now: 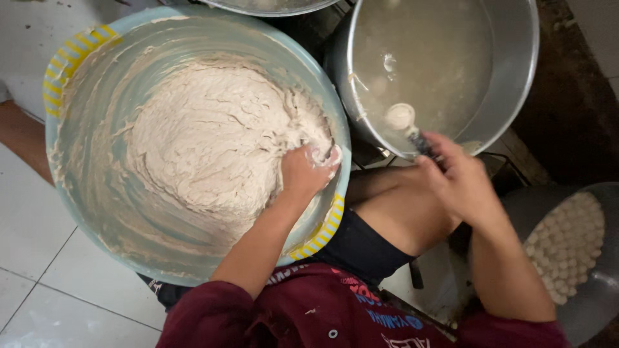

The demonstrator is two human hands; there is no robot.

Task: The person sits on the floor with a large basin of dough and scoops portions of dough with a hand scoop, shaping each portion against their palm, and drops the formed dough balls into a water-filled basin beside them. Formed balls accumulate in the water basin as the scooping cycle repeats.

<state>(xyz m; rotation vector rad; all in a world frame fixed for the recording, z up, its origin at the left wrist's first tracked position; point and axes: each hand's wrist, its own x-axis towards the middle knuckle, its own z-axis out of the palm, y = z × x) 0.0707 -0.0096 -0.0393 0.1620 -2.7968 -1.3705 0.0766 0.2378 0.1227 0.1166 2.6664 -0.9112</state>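
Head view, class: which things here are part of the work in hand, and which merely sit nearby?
In use:
left hand in the paste
blue basin
right hand holding the spoon
steel pot of cloudy water

Nearby only:
bowl of small balls
tiled floor

A dark container stands at the lower right, partly cut off by the frame edge, and holds a heap of small pale balls packed close together. At the top edge, the rim of another metal vessel just shows. White floor tiles with thin dark joints run along the left side and lower left, and a reddish-brown strip crosses them near the left edge. On the right the ground is dark and rough. A maroon shirt with printed lettering fills the bottom centre, above dark shorts and a bare knee.
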